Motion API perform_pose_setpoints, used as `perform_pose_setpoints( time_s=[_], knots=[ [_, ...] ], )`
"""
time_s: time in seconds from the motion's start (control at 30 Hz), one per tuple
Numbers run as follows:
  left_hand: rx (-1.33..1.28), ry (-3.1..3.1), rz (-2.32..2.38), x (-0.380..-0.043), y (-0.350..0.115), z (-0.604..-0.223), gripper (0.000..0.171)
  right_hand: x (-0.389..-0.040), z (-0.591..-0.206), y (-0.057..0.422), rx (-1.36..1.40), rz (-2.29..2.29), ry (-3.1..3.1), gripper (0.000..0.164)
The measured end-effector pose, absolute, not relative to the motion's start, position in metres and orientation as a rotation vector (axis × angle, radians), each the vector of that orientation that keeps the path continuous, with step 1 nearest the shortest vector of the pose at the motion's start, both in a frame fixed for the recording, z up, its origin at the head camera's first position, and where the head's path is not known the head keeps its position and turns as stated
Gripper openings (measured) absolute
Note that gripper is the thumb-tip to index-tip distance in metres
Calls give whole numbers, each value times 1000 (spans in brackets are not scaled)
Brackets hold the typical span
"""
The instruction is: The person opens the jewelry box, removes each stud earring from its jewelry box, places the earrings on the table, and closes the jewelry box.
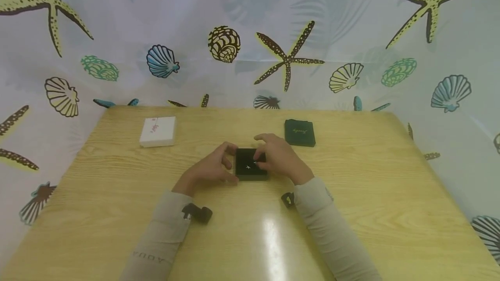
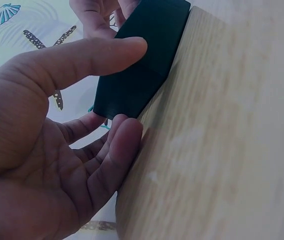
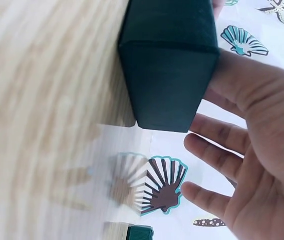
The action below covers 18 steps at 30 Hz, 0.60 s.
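By the left hand (image 1: 212,166), the box (image 1: 251,178) is gripped on the table (image 1: 230,242); whether the silvery piece (image 1: 255,162) is pinched by the right hand (image 1: 280,156) cannot be told. If the box is nudged, the piece could be dropped.

Green box (image 1: 251,178) interior partly hidden by right hand (image 1: 278,156).

Both hands (image 1: 211,166) (image 1: 280,156) are bare; the pale beige sleeves (image 1: 164,224) (image 1: 332,224) carry grey lettering (image 1: 149,257) (left) and black wrist units (image 1: 200,214) (image 1: 288,199).
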<state>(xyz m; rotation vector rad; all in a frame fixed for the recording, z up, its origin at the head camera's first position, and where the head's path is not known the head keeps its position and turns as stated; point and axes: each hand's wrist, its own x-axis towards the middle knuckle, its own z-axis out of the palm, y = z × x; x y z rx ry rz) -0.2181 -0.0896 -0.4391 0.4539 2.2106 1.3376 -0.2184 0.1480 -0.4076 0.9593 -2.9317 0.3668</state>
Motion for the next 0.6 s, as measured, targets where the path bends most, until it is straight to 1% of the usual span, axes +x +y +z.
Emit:
perform_pose_setpoints(
  time_s=[0.6],
  knots=[
    [477,2219,1325,-219,-89,-441,89,-215,-408,144,880,355,-2979,9]
  ],
)
